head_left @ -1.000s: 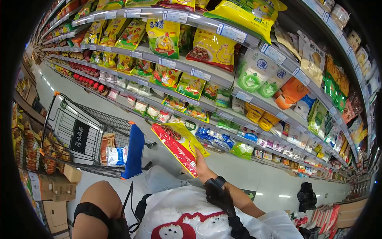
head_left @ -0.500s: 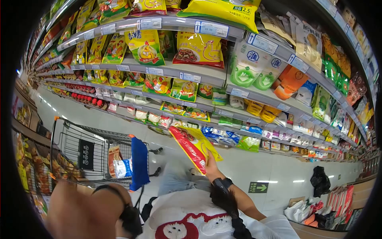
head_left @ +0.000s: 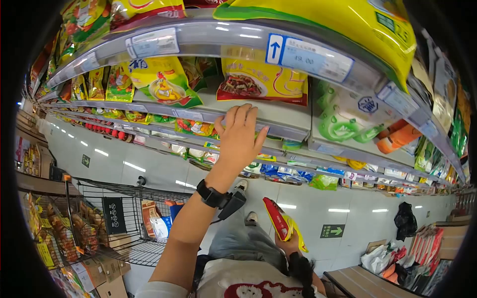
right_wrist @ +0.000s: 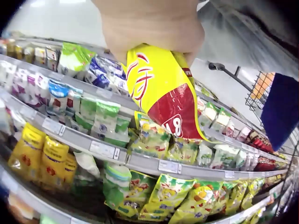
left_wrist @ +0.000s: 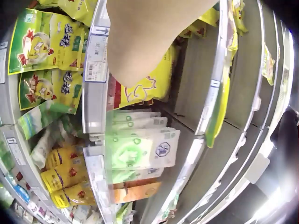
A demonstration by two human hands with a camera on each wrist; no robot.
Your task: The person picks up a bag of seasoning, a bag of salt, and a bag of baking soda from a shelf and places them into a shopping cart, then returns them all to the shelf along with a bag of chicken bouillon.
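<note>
My left hand [head_left: 239, 138] reaches to the shelf edge [head_left: 283, 130], fingers spread and fingertips right at the shelf below a yellow and red seasoning bag [head_left: 263, 79]. That bag stands upright with a chicken outline on it. Lower down, near my body, my right hand [head_left: 288, 242] grips a matching yellow and red bag [head_left: 279, 218] by one end. In the right wrist view the held bag [right_wrist: 163, 91] hangs from the curled fingers. The left wrist view shows part of the left hand [left_wrist: 145, 37] in front of the shelved bag [left_wrist: 149, 91].
A shopping cart [head_left: 131, 251] with a few packages stands at left. Green-and-white pouches [head_left: 343, 114] sit right of the left hand, and a yellow-green chicken bag [head_left: 164, 84] sits left. A large yellow bag [head_left: 348, 22] overhangs the shelf above. Boxes [head_left: 102, 273] lie at lower left.
My left hand has come up from the lower left to the shelf edge. The right hand has lowered with its bag toward my body. The view has moved closer to the shelves.
</note>
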